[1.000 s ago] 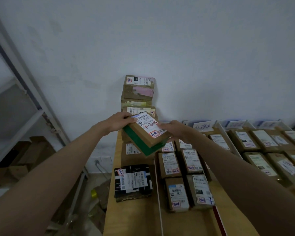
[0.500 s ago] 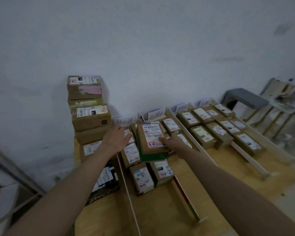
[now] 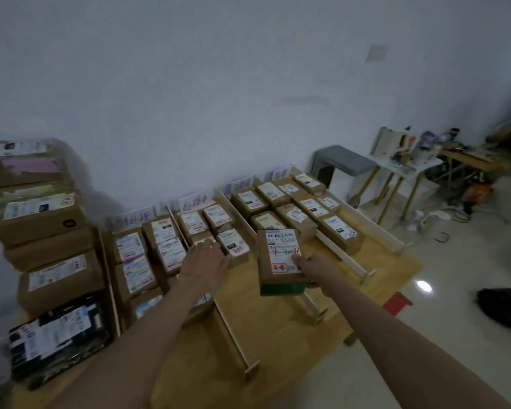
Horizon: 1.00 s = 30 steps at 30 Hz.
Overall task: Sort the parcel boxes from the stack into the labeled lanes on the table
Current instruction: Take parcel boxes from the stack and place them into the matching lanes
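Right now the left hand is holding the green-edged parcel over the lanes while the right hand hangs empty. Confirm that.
Wrong hands. In the head view the right hand holds the green-edged parcel over the lanes, thumb on its label, while the left hand hangs empty, fingers out above the boxes in the second lane.

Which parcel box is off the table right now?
The green-bottomed box, with the red-marked label: the right hand grips it above the table. All others sit in lanes or the stack.
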### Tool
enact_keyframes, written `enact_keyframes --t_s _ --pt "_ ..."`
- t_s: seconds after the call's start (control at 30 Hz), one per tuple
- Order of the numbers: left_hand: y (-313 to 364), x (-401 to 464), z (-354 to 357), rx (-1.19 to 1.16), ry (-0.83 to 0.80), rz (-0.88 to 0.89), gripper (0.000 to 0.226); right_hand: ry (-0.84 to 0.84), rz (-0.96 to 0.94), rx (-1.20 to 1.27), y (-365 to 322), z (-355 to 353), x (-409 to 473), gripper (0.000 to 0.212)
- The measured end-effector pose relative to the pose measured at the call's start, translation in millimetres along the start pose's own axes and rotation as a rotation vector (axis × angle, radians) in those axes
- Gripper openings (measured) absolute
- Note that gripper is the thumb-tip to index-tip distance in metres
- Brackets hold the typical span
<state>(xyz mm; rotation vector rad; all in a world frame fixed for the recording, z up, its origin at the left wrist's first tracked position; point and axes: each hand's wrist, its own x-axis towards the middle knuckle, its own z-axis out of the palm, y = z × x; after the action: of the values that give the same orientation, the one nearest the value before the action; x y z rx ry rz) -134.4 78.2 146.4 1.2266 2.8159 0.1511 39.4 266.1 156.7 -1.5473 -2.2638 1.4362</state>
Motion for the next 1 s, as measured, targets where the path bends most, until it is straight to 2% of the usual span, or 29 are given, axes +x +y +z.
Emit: enact_keyframes --t_s 0.17,0.3,0.47,0.77,1.0 --pt "90 2 19 -0.007 -0.003 0.027 0.053 0.044 0.024 -0.034 56 -69 17 0.044" --pt "144 10 27 0.021 -0.026 0.068 0.053 0.079 0.022 -0.023 87 -111 22 0.034" --pt "205 42 27 0.035 -0.043 0.108 0.054 0.124 0.043 -0.039 111 -159 51 0.041" --pt "292 147 67 0.009 -0.041 0.142 0.054 0.18 0.027 -0.16 132 -234 159 0.042" --pt "331 243 100 -0.083 -0.044 0.121 0.051 0.188 0.055 -0.18 131 -284 257 0.042"
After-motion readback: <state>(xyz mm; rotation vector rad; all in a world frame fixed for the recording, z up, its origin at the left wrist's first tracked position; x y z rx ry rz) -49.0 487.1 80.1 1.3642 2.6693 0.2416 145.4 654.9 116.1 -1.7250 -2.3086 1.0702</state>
